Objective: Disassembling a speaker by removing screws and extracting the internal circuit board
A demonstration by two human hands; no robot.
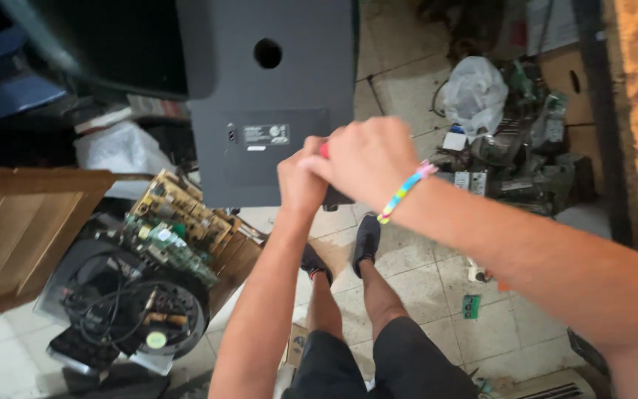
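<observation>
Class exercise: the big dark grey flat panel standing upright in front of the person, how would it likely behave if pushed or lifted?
The grey panel looks broad, thin and rigid, so it would probably stay stiff rather than flex. Standing on edge, it seems apt to tip if pushed. Both the left hand and right hand work at its lower edge, suggesting awkward bulk.

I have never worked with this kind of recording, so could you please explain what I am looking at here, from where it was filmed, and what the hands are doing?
There is no machine here: the one picture comes from a camera worn on a person's head, looking down past their arms to their own legs and dark shoes on a tiled floor. The left hand and right hand, the right wrist wearing a coloured bead bracelet, are closed together around a small red-tipped thing, mostly hidden. They press it against a large dark grey panel standing upright. To the left lie circuit boards and a round black part with wires; to the right, a plastic bag on a heap of electronic scrap.
</observation>
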